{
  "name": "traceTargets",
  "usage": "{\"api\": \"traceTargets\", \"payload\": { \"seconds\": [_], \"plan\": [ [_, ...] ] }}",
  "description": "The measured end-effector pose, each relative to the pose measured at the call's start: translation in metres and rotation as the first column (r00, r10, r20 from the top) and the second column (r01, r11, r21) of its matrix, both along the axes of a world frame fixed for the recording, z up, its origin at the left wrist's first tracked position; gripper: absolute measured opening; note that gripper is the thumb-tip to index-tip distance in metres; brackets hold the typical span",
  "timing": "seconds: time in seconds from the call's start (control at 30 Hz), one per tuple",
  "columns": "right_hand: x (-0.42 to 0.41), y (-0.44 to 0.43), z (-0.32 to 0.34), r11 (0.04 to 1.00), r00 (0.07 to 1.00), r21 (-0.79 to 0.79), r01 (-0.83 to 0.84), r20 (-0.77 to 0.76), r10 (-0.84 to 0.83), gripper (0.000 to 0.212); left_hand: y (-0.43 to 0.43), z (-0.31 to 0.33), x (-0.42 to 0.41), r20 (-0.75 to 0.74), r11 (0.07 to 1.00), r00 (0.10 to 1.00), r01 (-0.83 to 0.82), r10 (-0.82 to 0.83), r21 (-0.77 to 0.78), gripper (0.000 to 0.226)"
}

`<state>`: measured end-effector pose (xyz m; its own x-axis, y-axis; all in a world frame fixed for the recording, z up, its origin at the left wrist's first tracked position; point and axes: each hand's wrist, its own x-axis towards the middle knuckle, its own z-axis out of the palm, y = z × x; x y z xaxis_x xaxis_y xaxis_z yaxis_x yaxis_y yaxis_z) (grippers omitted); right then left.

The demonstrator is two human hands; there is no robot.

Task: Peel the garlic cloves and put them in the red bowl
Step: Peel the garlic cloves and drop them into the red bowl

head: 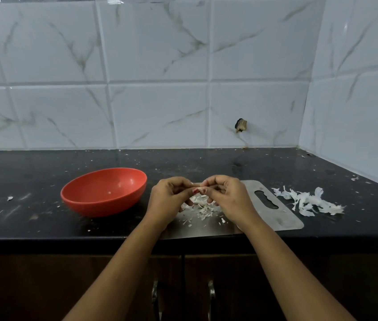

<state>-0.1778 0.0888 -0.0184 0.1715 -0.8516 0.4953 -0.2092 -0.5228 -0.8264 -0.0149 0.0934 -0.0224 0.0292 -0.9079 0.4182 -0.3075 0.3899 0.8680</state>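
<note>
My left hand and my right hand meet above a steel cutting board, fingertips pinching a small garlic clove between them. The clove is mostly hidden by my fingers. Garlic pieces and skin flakes lie on the board under my hands. The red bowl stands on the black counter to the left of my left hand, holding only a few tiny specks.
A pile of white garlic skins lies on the counter right of the board. Marble-look tiled walls close the back and right side. The counter's front edge runs just below my wrists, with cabinet handles beneath.
</note>
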Motion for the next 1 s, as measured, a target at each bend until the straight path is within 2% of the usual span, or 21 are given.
{"api": "traceTargets", "payload": {
  "seconds": [0.17, 0.3, 0.37, 0.47, 0.57, 0.63, 0.77, 0.83, 0.93, 1.0],
  "plan": [
    [0.001, -0.001, 0.0, 1.0, 1.0, 0.017, -0.011, -0.028, 0.011, 0.015, 0.003, 0.001, 0.0, 0.026, 0.999, 0.999, -0.032, 0.034, -0.042, 0.004],
    [0.001, -0.003, -0.002, 0.999, 0.999, 0.049, -0.013, -0.032, 0.014, 0.014, 0.004, -0.001, -0.002, 0.17, 0.972, 0.976, -0.102, 0.139, -0.21, 0.014],
    [0.001, -0.005, -0.002, 0.999, 0.999, 0.053, -0.004, -0.035, 0.006, 0.012, 0.004, -0.003, -0.003, 0.233, 0.955, 0.952, -0.136, 0.2, -0.265, 0.011],
    [0.001, -0.007, -0.004, 0.998, 0.998, 0.063, 0.01, -0.057, -0.007, 0.006, 0.004, -0.007, -0.006, 0.386, 0.898, 0.857, -0.178, 0.342, -0.401, 0.003],
    [0.001, -0.009, -0.006, 0.997, 0.995, 0.053, 0.062, -0.08, -0.058, 0.007, 0.008, -0.008, -0.011, 0.511, 0.862, 0.732, -0.208, 0.45, -0.462, 0.008],
    [0.0, -0.009, -0.006, 0.994, 0.994, 0.052, 0.092, -0.06, -0.089, 0.009, 0.009, -0.007, -0.012, 0.543, 0.859, 0.694, -0.227, 0.473, -0.458, 0.011],
    [-0.001, -0.009, -0.006, 0.994, 0.996, 0.063, 0.093, -0.015, -0.092, 0.004, 0.01, -0.006, -0.009, 0.452, 0.886, 0.779, -0.283, 0.436, -0.367, 0.005],
    [-0.002, -0.009, -0.006, 0.993, 0.997, 0.086, 0.076, -0.001, -0.076, 0.002, 0.01, -0.006, -0.008, 0.453, 0.898, 0.788, -0.283, 0.418, -0.337, 0.004],
    [-0.003, -0.009, -0.006, 0.993, 0.999, 0.111, 0.044, 0.01, -0.045, 0.004, 0.01, -0.006, -0.009, 0.504, 0.903, 0.757, -0.277, 0.416, -0.329, 0.022],
    [-0.003, -0.008, -0.006, 0.992, 1.0, 0.12, 0.022, 0.017, -0.025, 0.005, 0.01, -0.004, -0.011, 0.544, 0.895, 0.718, -0.27, 0.433, -0.356, 0.025]
  ]
}}
